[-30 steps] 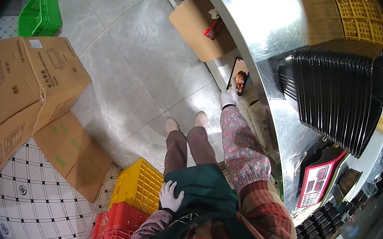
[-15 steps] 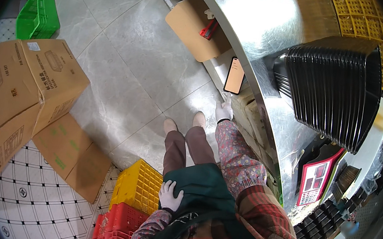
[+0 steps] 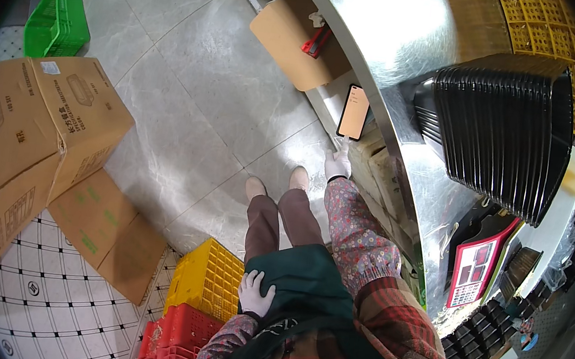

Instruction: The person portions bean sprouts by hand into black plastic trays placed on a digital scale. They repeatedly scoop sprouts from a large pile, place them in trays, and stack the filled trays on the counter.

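My left hand [image 3: 256, 294], in a white glove, lies on the dark green apron [image 3: 305, 270] over my lap with its fingers apart, holding nothing. A smartphone [image 3: 354, 113] with a lit, peach-coloured screen lies below the edge of the metal table. At its lower edge is my right hand [image 3: 337, 164], also gloved in white. The index finger is stretched toward the phone and the thumb stands apart; nothing is in this hand. Whether the fingertip touches the phone I cannot tell.
On the metal table [image 3: 402, 171] to my right lie nested black plastic trays [image 3: 499, 129] and a red-framed scale [image 3: 478, 265]. A red tool [image 3: 315, 42] rests on cardboard [image 3: 292, 42]. To my left are large cartons [image 3: 94, 104], a green crate [image 3: 61, 22], and yellow [image 3: 208, 280] and red crates [image 3: 178, 334].
The view has shifted very slightly. My right index finger now reaches closer to the phone's lower edge. My left hand has stayed on the apron.
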Tool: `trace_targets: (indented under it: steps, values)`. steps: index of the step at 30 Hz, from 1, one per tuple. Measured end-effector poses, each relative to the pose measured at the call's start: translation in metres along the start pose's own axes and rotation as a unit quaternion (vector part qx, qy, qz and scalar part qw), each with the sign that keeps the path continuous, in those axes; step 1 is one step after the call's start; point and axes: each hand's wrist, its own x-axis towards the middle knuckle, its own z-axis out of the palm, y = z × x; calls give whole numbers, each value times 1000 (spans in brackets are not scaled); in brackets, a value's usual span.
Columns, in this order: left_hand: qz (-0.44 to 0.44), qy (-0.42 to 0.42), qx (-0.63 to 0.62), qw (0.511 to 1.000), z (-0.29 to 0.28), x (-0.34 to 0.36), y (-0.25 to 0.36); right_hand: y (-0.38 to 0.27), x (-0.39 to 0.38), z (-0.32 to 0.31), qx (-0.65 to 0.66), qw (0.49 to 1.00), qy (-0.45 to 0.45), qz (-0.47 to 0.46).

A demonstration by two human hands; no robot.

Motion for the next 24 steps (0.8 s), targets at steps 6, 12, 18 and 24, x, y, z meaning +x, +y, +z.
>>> trace_targets:
  steps: [6,12,18,24]
  values:
    - [-3,-4,-13,1000,3,0,-5,-9,9,-7,-47,997,-56,23]
    - [3,7,-7,1000,1,0,-5,-7,-4,-7,-45,999,-5,-20]
    - [4,-1,-9,1000,3,-2,-9,15,-2,-6,62,995,39,-67]
    - [-2,0,-18,1000,2,-3,-13,-38,49,-26,110,985,113,-67]
